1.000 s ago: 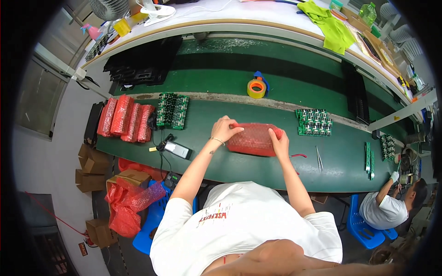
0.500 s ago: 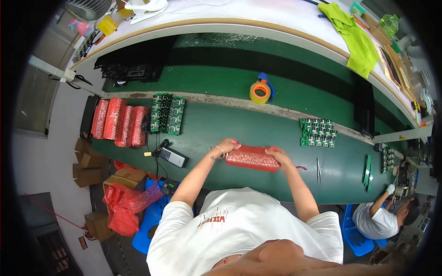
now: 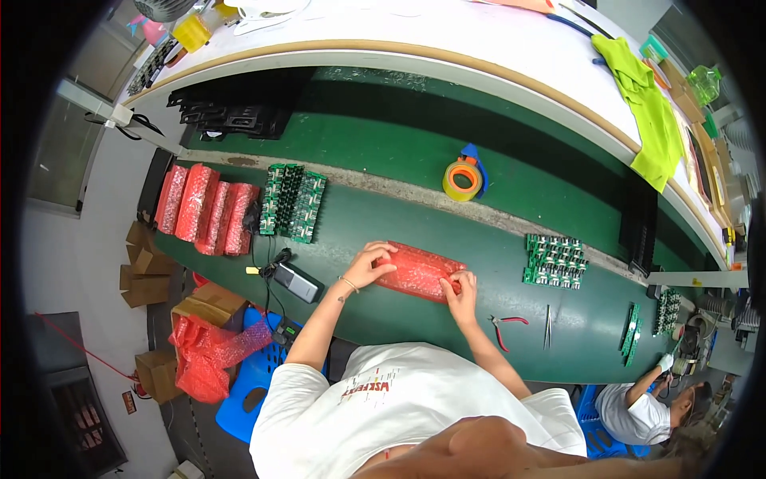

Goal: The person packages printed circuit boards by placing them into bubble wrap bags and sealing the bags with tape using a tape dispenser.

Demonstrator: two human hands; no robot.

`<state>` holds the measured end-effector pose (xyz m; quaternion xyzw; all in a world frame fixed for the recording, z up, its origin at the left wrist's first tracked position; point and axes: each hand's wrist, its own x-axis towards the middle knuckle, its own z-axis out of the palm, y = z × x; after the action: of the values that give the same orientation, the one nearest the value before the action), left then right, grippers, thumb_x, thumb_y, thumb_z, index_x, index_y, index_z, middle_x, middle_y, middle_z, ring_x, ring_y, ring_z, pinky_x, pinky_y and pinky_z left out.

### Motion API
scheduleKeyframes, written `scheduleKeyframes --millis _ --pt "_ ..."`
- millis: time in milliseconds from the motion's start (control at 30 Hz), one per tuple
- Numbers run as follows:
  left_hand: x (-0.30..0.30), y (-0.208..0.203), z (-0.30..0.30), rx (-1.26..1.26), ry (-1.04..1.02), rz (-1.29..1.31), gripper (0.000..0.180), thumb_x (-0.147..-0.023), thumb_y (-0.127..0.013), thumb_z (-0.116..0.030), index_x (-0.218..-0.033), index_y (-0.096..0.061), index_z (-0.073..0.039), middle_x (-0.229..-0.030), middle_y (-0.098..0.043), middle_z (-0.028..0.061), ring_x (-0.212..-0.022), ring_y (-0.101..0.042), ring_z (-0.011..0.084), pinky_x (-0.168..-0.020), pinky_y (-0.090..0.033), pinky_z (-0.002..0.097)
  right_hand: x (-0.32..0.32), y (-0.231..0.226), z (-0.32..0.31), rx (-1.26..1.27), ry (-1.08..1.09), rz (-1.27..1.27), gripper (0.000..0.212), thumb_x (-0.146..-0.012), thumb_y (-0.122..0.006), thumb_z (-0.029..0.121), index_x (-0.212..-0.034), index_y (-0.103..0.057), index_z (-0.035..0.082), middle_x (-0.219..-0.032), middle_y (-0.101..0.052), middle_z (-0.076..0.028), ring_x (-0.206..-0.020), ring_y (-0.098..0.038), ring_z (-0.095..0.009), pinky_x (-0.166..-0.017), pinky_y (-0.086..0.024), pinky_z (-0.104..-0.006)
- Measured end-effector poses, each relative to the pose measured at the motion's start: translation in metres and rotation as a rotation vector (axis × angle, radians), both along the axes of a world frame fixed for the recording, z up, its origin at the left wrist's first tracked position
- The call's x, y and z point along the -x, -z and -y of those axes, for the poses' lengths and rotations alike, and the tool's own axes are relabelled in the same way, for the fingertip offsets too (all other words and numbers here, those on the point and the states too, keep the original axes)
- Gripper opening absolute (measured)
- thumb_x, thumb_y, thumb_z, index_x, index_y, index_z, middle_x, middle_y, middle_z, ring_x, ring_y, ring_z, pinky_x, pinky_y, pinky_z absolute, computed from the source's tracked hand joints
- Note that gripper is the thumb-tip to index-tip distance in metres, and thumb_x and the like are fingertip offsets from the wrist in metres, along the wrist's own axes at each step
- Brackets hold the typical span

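Note:
A red bubble-wrap bundle (image 3: 416,271) lies slantwise on the green workbench in front of me, its contents hidden by the wrap. My left hand (image 3: 369,264) is closed on its left end, with the fingers bent over the edge. At the right end, the fingers of my right hand (image 3: 460,294) pinch the near corner of the wrap. Red-handled cutting pliers (image 3: 507,329) and metal tweezers (image 3: 548,327) lie to the right of that hand.
Several red wrapped bundles (image 3: 198,203) lie at the left, beside green circuit boards (image 3: 294,199). More circuit boards (image 3: 556,261) are at the right. A tape dispenser (image 3: 463,179) stands behind the bundle. A black-and-grey device (image 3: 297,282) sits near my left forearm. A co-worker (image 3: 636,411) sits far right.
The bundle has come to lie flatter and slanted, its right end nearer to me. My right hand has moved down and left along its end. The pliers now show fully.

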<state>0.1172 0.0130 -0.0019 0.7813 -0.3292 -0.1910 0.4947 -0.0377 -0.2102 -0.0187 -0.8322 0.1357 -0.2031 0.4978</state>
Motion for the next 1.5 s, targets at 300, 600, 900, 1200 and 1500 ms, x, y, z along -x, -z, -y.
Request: scheduleKeyframes --millis 300,600,900,1200,1500 --pt "-0.007 0.015 0.023 -0.157 0.146 0.313 0.028 -0.071 -0.078 -0.027 -0.075 -0.058 -0.007 -0.124 -0.061 0.0043 -0.122 -0.049 0.0262 -0.1 -0.037 0.0378 -0.002 -0.002 0.003 0.034 0.022 -0.174 0.017 -0.076 -0.074 0.01 -0.08 -0.058 0.005 -0.077 -0.057 -0.004 -0.07 -0.05 -0.017 -0.067 -0.043 -0.0292" --pt "-0.006 0.026 0.034 -0.033 0.056 0.189 0.027 -0.07 -0.079 -0.027 -0.072 -0.058 -0.01 -0.113 -0.067 -0.0029 -0.117 -0.054 0.0222 -0.1 -0.036 0.0373 -0.207 0.03 0.152 0.261 0.212 -0.087 0.048 -0.079 -0.073 0.028 -0.116 -0.059 0.0 -0.098 -0.064 -0.014 -0.083 -0.06 -0.026 -0.077 -0.05 -0.0333" --pt "-0.006 0.042 0.028 -0.002 -0.024 0.037 0.02 -0.075 -0.074 -0.026 -0.082 -0.06 -0.013 -0.101 -0.07 -0.009 -0.11 -0.057 0.0163 -0.102 -0.032 0.0359 -0.211 -0.033 0.159 -0.154 -0.462 -0.463 0.058 -0.073 -0.057 0.0 -0.13 -0.055 0.011 -0.121 -0.055 -0.012 -0.107 -0.053 -0.032 -0.089 -0.045 -0.0357" --pt "-0.006 0.037 0.034 0.023 -0.075 0.005 0.038 -0.077 -0.072 -0.02 -0.109 -0.054 -0.013 -0.093 -0.071 -0.0072 -0.097 -0.062 0.0169 -0.099 -0.034 0.0368 -0.171 -0.095 0.087 1.019 -1.256 0.247 0.06 -0.075 -0.062 0.007 -0.128 -0.054 0.033 -0.118 -0.053 -0.006 -0.105 -0.052 -0.022 -0.096 -0.04 -0.0346" --pt "-0.002 0.004 0.039 -0.193 -0.023 0.091 0.054 -0.076 -0.07 -0.017 -0.125 -0.048 -0.015 -0.098 -0.069 -0.0039 -0.099 -0.061 0.0191 -0.108 -0.026 0.0435 -0.181 -0.043 0.093 1.117 -1.327 0.372 0.063 -0.077 -0.059 0.015 -0.134 -0.043 0.039 -0.122 -0.048 -0.005 -0.105 -0.048 -0.022 -0.096 -0.037 -0.0324"
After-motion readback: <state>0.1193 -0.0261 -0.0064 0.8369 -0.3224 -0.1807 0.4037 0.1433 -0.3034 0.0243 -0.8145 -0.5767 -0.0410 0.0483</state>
